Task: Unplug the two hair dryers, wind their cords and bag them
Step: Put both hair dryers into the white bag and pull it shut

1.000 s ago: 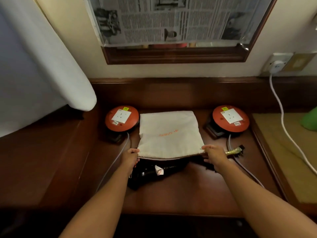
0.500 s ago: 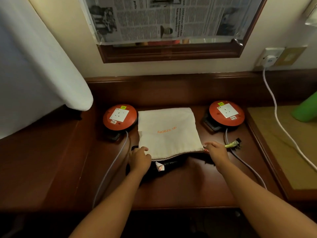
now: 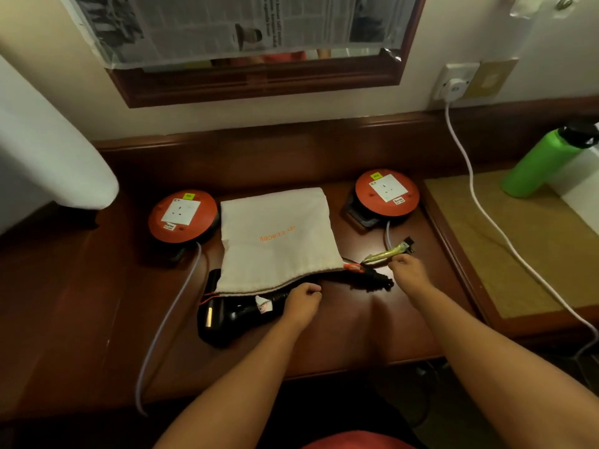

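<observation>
Looking down at the wooden desk [image 3: 372, 335], we see the cloth bag [image 3: 275, 238] lying flat, its mouth toward us. The black hair dryer [image 3: 233, 314] runs left-right just under that edge. Our left hand [image 3: 301, 303], nearer, curls onto its handle; our right hand [image 3: 410, 273] looks loosely closed, contents unclear.

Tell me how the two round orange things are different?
The left reel sits nearer the person; the right reel sits farther back. The left reel's cable runs off the desk's front edge; the right reel's short cable ends in a plug on the desk. Both have orange tops with a white socket.
</observation>
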Demonstrator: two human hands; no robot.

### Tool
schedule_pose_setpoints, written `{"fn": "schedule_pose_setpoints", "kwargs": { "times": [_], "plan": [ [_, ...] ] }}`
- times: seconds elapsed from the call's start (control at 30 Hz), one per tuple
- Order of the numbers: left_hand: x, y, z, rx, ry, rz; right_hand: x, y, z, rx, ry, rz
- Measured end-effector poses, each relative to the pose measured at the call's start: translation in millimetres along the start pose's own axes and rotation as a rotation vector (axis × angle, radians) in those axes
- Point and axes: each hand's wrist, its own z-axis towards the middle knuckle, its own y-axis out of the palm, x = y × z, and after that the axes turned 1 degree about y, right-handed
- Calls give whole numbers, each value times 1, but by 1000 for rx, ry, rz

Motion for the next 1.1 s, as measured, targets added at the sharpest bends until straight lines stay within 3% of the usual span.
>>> {"fn": "schedule_pose_setpoints", "kwargs": {
  "times": [0.13, 0.4, 0.47, 0.67, 0.8, 0.93, 1.1],
  "plan": [
    [4, 36, 17, 61, -152, -114, 11, -10, 35, -74, 61, 5],
    [14, 87, 42, 429, -333, -491, 21, 3, 97, -155, 392, 282],
    [14, 95, 48, 534, -347, -563, 17, 14, 105, -108, 422, 342],
    [21, 108, 51, 681, -298, -469, 3, 36, 124, 72, 402, 341],
    [19, 105, 53, 700, -291, -380, 0, 41, 124, 40, 257, 290],
    [-11, 99, 74, 662, -303, -389, 5, 46, 114, -97, -71, 251],
    [-9, 90, 70, 612, -271, -368, 3, 57, 102, -289, -433, -72]
  ]
}}
